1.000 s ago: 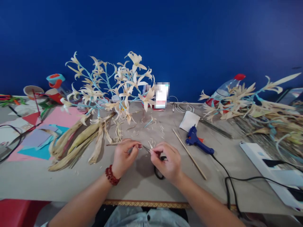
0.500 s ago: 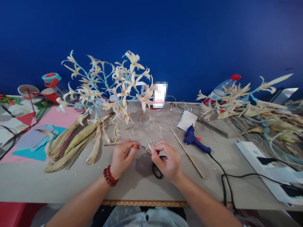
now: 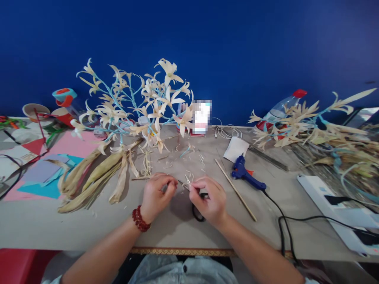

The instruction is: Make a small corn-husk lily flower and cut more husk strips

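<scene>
My left hand (image 3: 160, 193), with a red bead bracelet (image 3: 141, 219) at its wrist, is closed in a pinch above the table. What it holds, if anything, is too small to make out. Close by on the right, my right hand (image 3: 209, 199) pinches thumb against fingers; a small pale, thin bit (image 3: 187, 179) shows at its fingertips, its kind unclear. Scissors with black handles (image 3: 197, 213) lie under the right hand, partly hidden by it. Pale husk scraps (image 3: 168, 163) are strewn beyond both hands.
Dried husks (image 3: 97, 179) and husk flowers on blue stems (image 3: 118, 112) are at the left. On the right lie a wooden stick (image 3: 236, 190), a blue glue gun (image 3: 247, 176) with a black cord, and a white power strip (image 3: 322, 209). A blurred-out phone screen (image 3: 201, 118) stands behind.
My left hand has shifted slightly right, nearer the right fingertips. Both hands stay pinched, and the view has moved a little.
</scene>
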`<move>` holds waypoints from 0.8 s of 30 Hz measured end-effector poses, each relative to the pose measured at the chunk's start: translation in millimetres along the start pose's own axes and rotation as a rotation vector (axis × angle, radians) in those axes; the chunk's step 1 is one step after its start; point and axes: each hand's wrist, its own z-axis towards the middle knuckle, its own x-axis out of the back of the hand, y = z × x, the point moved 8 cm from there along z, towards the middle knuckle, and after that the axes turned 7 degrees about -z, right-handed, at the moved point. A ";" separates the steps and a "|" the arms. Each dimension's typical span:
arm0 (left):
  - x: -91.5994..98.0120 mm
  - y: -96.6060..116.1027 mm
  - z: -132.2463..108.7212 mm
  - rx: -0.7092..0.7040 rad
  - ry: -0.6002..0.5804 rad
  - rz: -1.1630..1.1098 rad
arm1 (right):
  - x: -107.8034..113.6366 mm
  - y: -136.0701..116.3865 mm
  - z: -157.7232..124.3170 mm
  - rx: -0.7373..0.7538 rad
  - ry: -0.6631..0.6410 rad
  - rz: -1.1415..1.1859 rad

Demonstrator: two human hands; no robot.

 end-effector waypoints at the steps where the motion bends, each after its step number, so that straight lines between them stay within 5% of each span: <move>1: 1.5 0.2 0.1 0.011 -0.001 -0.022 | 0.5 1.7 0.3 -0.015 0.003 0.011; 8: -8.6 15.0 -2.1 -0.073 -0.037 -0.050 | -11.9 1.0 -3.6 -0.016 -0.054 0.008; 15: -4.2 3.9 -2.1 0.051 -0.027 -0.090 | -2.7 7.9 -0.5 -0.059 -0.002 0.023; 24: -8.7 15.4 -3.8 -0.110 -0.044 0.025 | -17.0 4.9 -0.3 -0.076 -0.153 -0.015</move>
